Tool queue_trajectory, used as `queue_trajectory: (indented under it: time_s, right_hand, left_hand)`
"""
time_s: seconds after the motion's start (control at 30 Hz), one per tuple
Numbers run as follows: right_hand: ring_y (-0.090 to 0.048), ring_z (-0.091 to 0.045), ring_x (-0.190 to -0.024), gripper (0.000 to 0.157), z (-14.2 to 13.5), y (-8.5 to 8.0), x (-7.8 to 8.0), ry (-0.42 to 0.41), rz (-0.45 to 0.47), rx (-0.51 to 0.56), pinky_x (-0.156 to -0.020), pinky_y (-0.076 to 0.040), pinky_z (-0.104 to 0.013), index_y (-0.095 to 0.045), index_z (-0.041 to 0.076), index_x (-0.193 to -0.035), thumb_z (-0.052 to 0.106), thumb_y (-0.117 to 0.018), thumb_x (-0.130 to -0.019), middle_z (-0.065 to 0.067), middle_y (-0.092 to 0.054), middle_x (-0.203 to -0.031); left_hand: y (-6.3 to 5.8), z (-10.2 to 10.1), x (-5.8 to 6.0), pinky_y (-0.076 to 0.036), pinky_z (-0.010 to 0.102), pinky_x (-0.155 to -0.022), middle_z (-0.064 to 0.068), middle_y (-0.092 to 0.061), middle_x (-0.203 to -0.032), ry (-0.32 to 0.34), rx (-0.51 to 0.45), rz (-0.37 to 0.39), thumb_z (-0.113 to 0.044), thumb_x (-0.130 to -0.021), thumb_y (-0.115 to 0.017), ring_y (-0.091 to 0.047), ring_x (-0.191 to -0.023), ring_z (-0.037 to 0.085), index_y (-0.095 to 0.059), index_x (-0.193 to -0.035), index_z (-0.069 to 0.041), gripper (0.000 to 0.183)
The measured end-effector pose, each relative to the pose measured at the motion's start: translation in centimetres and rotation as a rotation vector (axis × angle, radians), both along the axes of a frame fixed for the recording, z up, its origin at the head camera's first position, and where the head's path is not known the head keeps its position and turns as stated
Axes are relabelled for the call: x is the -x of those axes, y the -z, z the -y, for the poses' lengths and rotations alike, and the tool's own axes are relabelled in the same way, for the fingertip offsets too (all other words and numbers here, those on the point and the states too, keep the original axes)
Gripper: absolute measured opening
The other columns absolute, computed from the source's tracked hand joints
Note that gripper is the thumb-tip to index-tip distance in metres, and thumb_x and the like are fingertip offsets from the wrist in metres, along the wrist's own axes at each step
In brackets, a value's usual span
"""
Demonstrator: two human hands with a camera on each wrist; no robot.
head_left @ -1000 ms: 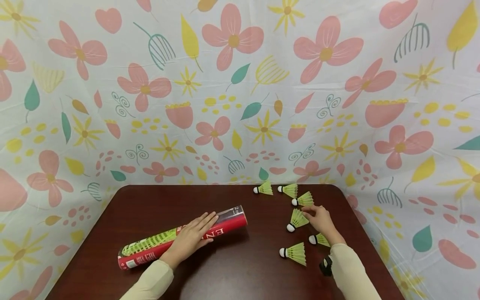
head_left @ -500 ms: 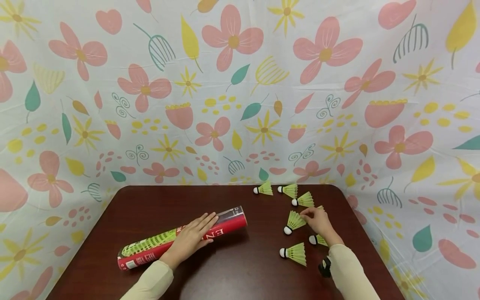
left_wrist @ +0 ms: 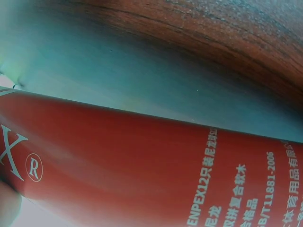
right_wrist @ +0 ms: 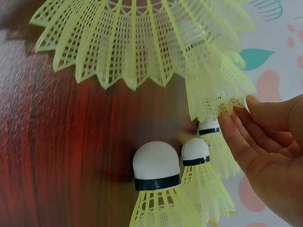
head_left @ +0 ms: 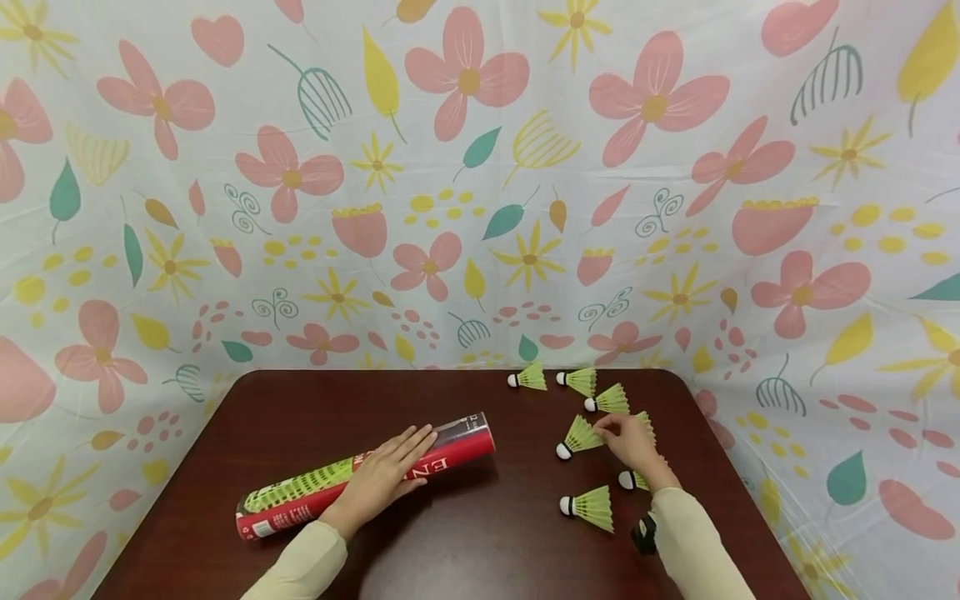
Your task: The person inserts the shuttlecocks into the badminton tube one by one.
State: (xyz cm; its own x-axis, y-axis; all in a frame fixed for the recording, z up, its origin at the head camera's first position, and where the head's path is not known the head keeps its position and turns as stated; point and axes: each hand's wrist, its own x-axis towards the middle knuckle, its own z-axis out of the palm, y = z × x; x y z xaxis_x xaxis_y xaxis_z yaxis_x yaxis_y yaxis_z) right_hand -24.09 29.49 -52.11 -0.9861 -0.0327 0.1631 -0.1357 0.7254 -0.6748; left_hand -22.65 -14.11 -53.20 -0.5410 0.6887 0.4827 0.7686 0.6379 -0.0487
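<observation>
My left hand (head_left: 382,477) lies over the red shuttlecock tube (head_left: 457,443), fingers extended across it. The tube lies at a slant on the table, its printed red side (left_wrist: 123,165) filling the lower left wrist view. On the right, my right hand (head_left: 632,442) pinches a yellow-green shuttlecock (head_left: 581,435) by the edge of its skirt, cork pointing down-left. The right wrist view shows thumb and fingertips at the rim of that skirt (right_wrist: 220,90). Partly hidden behind this hand are two more shuttlecocks, one showing its skirt (head_left: 647,427), the other its white cork (head_left: 627,480).
Three shuttlecocks lie along the table's back right, one of them a shuttlecock (head_left: 527,377) at the far edge. Nearer the front lies another shuttlecock (head_left: 588,507). A flowered cloth (head_left: 465,208) hangs behind the dark wooden table (head_left: 450,550).
My right hand has drawn the pinched shuttlecock to the left, away from the shuttlecock behind the hand, whose skirt now shows. My left hand and the tube have stayed in place.
</observation>
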Motion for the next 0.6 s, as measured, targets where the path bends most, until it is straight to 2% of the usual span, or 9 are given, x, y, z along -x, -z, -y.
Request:
queue_trajectory:
  time_s: [0.2, 0.37, 0.6]
  right_hand:
    - [-0.051, -0.013, -0.062, 0.009, 0.5, 0.0, 0.2, -0.004, -0.002, 0.024, -0.054, -0.042, -0.028, -0.064, 0.001, -0.087, 0.008, -0.058, -0.085, -0.009, -0.062, -0.079]
    - [-0.051, -0.015, -0.063, 0.009, 1.3, -0.3, 0.1, -0.016, -0.002, 0.044, -0.056, -0.042, -0.03, -0.064, 0.001, -0.088, 0.007, -0.057, -0.085, -0.011, -0.062, -0.081]
    - [-0.051, -0.016, -0.063, 0.008, 2.6, -0.6, 0.2, -0.014, -0.003, 0.082, -0.056, -0.042, -0.03, -0.064, 0.004, -0.088, 0.008, -0.057, -0.085, -0.011, -0.061, -0.079]
  left_hand:
    - [-0.1, 0.0, -0.1, -0.035, 0.039, -0.097, 0.007, -0.034, -0.14, 0.001, -0.001, 0.007, -0.033, -0.07, -0.073, -0.033, -0.126, 0.022, -0.032, -0.138, -0.011, 0.082]
    - [-0.1, -0.1, -0.1, -0.033, 0.039, -0.098, 0.006, -0.032, -0.141, -0.006, 0.016, 0.01, -0.038, -0.076, -0.067, -0.032, -0.127, 0.022, -0.03, -0.139, -0.012, 0.077]
    - [-0.1, -0.2, 0.0, -0.033, 0.039, -0.098, 0.004, -0.029, -0.142, -0.008, 0.013, 0.004, -0.035, -0.073, -0.07, -0.031, -0.127, 0.021, -0.03, -0.139, -0.013, 0.081]
